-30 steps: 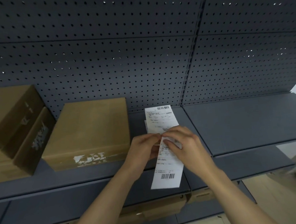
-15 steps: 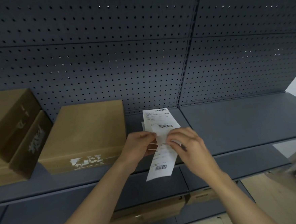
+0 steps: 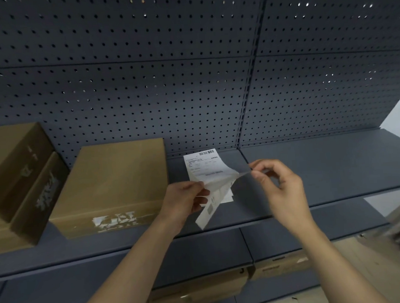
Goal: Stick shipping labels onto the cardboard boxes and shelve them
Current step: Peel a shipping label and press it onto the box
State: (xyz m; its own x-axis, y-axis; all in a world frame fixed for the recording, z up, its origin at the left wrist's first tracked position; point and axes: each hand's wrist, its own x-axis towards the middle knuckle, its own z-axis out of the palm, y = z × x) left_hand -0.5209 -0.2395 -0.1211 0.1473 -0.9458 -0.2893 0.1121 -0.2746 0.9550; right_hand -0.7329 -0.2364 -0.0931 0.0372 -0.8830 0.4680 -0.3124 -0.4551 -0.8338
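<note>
A white shipping label is half peeled from its backing strip above the grey shelf. My left hand pinches the backing at its left edge. My right hand pinches the label's peeled corner and holds it out to the right. More labels lie flat on the shelf behind, a barcode at the top. A closed cardboard box with torn white label remains on its front stands on the shelf just left of my hands.
Two more cardboard boxes sit at the far left of the shelf. A dark pegboard back panel rises behind. Lower shelves hold further boxes. Bare shelf surface stretches to the right of my hands.
My right hand has moved right and pulled the label's corner away from the backing, which now hangs tilted from my left hand. Earlier both hands pinched the strip close together.
</note>
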